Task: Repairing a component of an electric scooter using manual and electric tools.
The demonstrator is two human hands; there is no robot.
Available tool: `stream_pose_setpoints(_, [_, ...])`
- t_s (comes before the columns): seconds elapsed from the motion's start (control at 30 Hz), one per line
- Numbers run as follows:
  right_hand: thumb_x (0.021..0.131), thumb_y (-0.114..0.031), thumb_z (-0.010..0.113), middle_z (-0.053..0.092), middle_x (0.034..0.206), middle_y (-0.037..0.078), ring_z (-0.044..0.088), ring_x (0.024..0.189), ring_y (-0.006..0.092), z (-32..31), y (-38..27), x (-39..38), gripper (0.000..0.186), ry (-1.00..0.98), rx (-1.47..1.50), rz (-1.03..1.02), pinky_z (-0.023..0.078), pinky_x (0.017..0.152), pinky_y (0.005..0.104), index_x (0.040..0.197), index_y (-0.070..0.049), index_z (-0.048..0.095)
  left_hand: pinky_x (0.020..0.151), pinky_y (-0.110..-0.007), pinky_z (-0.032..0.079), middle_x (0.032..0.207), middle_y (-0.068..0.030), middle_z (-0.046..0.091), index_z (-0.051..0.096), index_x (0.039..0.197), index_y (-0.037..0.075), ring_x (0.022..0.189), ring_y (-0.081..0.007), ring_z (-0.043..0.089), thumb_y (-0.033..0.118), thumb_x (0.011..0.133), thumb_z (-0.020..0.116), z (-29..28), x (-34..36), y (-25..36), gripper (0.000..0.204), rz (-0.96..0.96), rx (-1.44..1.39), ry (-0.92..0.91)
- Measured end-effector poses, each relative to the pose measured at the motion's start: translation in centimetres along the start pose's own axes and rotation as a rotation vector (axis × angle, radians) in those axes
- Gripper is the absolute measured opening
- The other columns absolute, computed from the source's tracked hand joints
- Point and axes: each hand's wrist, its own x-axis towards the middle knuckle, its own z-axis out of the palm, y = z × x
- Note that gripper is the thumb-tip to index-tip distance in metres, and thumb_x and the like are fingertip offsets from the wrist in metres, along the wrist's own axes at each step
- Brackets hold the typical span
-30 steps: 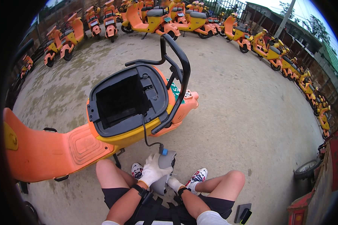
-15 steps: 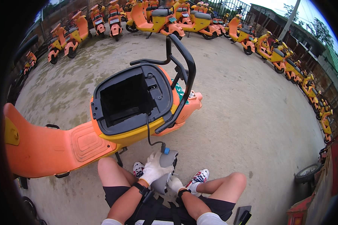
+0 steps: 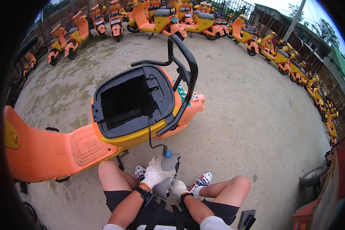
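Note:
Between my knees a grey scooter seat (image 3: 167,189) is held on edge, its dark underside rim facing right. My left hand (image 3: 156,173), in a white knit glove, grips it from the left with the thumb across its face. At the right rim, my gloved right hand (image 3: 178,187) has its fingers pressed together; a thin, pale thing shows at the fingertips, too small to name. A black cable (image 3: 150,134) runs down from the orange and yellow scooter (image 3: 142,134) to a blue connector (image 3: 168,154) at the seat's top. The scooter's dark seat compartment (image 3: 128,99) lies uncovered.
A black grab rail (image 3: 194,73) curves above the scooter's rear. Rows of parked scooters (image 3: 165,19) line the back and right. At the lower right stand a wheel (image 3: 313,177) and a red metal body (image 3: 329,191). A dark flat object (image 3: 247,219) lies beside my right thigh.
Both hands keep their places on the seat. The whole view has shifted very slightly; nothing else has visibly moved.

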Motion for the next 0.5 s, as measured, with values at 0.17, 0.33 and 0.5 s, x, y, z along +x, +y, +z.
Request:
stream_pose_setpoints(0.17, [0.093, -0.031, 0.047, 0.067, 0.106, 0.025, 0.065, 0.099, 0.0405, 3.4, 5.6, 2.4, 0.039, 0.008, 0.261, 0.091, 0.05, 0.087, 0.046, 0.112, -0.002, 0.064, 0.111, -0.043, 0.037, 0.149, -0.0239, 0.035, 0.037, 0.146, 0.007, 0.136, -0.0397, 0.037, 0.054, 0.065, 0.076, -0.1, 0.1, 2.0, 0.102, 0.025, -0.03, -0.023])
stream_pose_setpoints(0.33, [0.096, -0.029, 0.046, 0.066, 0.106, 0.028, 0.065, 0.098, 0.0423, 3.6, 5.5, 3.2, 0.043, -0.104, 0.379, 0.064, 0.05, 0.087, 0.0452, 0.116, 0.004, 0.062, 0.111, -0.044, 0.037, 0.149, -0.0241, 0.036, 0.038, 0.146, 0.006, 0.136, -0.0402, 0.038, 0.055, 0.065, 0.076, 0.5, 0.0, 0.7, 0.102, 0.042, 0.0, 0.009])
stream_pose_setpoints(0.5, [0.096, -0.035, 0.045, 0.066, 0.114, 0.024, 0.063, 0.106, 0.0388, 0.9, 3.1, 2.1, 0.044, -0.201, 0.334, 0.14, 0.048, 0.093, 0.0427, 0.115, -0.001, 0.065, 0.111, -0.043, 0.037, 0.149, -0.0243, 0.036, 0.038, 0.146, 0.006, 0.136, -0.0404, 0.037, 0.055, 0.064, 0.076, 0.2, 0.0, 0.8, 0.102, 0.026, 0.0, -0.005])
